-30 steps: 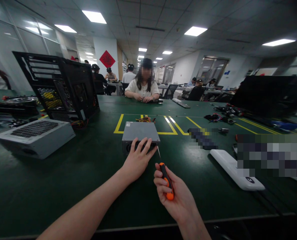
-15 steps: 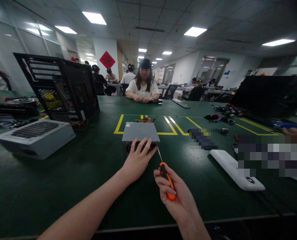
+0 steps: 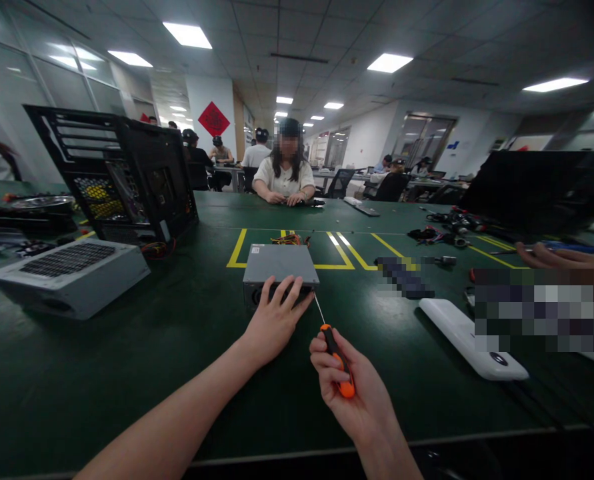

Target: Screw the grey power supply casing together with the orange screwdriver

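A grey metal power supply (image 3: 281, 261) sits on the green table in front of me, its bundled wires (image 3: 291, 239) at the far side. My left hand (image 3: 271, 323) rests on its near face and top edge, fingers spread rather than wrapped around it. In my right hand (image 3: 354, 383) is a screwdriver (image 3: 337, 353) with an orange and black handle, the fingers closed around it. Its thin shaft slants up and left, and the tip meets the near right corner of the power supply, close to my left fingertips.
A second power supply (image 3: 71, 277) and a black computer case (image 3: 127, 177) stand at left. To the right lie a white elongated device (image 3: 471, 340), cables (image 3: 447, 227) and a black monitor (image 3: 541, 190). A person (image 3: 284, 177) sits opposite; another person's hand (image 3: 551, 263) reaches in at right.
The screwdriver handle has turned slightly in my right hand, its butt end a little further right. My left hand stays put. Another person's hand has come further in from the right.
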